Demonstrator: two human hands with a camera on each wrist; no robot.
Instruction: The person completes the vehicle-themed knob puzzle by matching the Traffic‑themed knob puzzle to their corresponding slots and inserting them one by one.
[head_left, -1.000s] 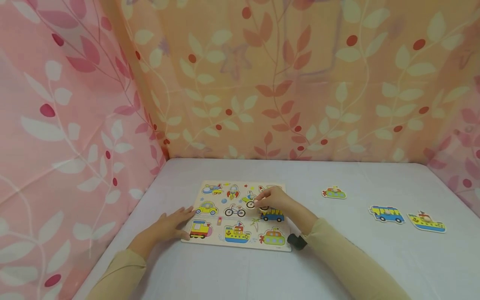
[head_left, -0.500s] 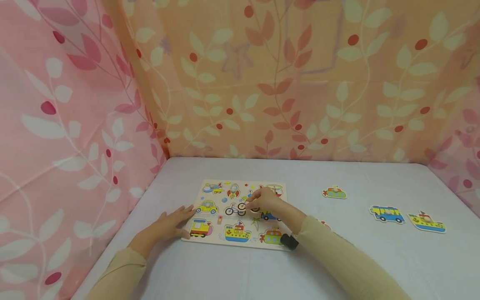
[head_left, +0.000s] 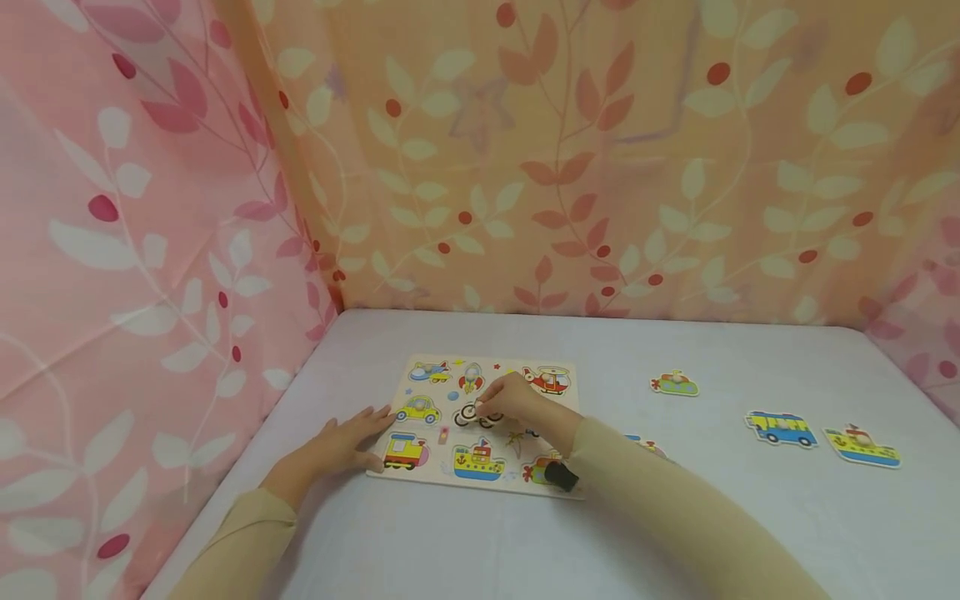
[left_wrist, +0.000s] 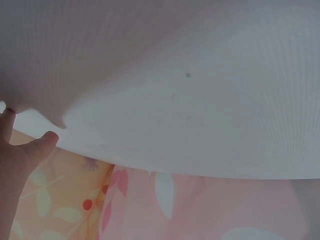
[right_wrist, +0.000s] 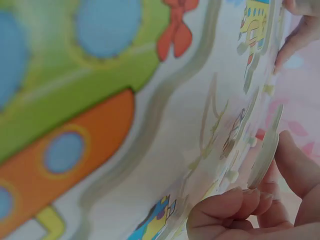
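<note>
Right hand [head_left: 519, 406] pinches half-hidden piece [right_wrist: 266, 157]; seemingly a bicycle.

Soft, even light fills the head view — moderately bright, warm on the orange curtain [head_left: 465, 167], cooler on the white surface [head_left: 465, 542], where a faint shadow lies beside the left sleeve [head_left: 243, 533]; fine detail looks a little soft. The left wrist view is dimmer and greyish, a broad shadow darkening its upper left, faint line patterns at the right, the surface's edge bowed. The right wrist view is hazy and low in contrast — the puzzle board [right_wrist: 205, 85] softly blurred up close, the far right pale
</note>
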